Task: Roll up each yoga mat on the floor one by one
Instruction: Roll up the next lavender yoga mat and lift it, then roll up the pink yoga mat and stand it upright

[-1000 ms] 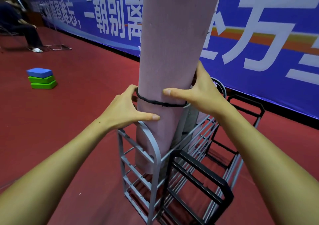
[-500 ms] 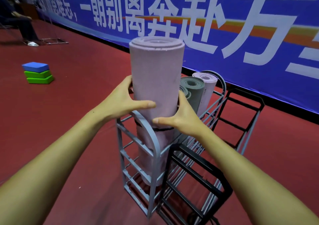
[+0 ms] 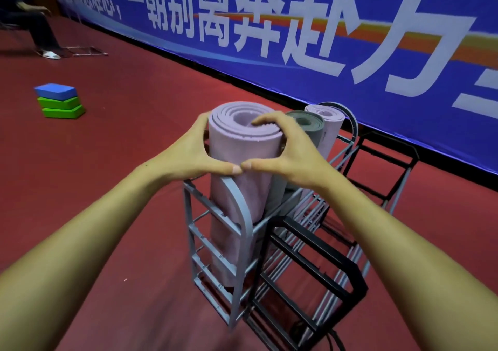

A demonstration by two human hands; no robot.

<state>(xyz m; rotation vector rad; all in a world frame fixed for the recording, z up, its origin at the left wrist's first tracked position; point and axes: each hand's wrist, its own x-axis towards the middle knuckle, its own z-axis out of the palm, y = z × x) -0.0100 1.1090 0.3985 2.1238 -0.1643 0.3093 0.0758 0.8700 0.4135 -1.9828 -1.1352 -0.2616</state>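
A person's left hand (image 3: 198, 152) and right hand (image 3: 289, 150) wrap curled fingers round the top of a rolled pink yoga mat (image 3: 242, 146), thumbs nearly meeting at the near side, apparently to steady it as it seats upright in the near compartment of a grey metal rack (image 3: 237, 226). Just right of it stands an empty black rack (image 3: 318, 264). Behind, a grey rolled mat (image 3: 310, 124) and another pink rolled mat (image 3: 327, 119) stand stowed. Far left, foam blocks (image 3: 59, 104) sit stacked on the red floor (image 3: 121, 140); whether unrolled mats remain is out of view.
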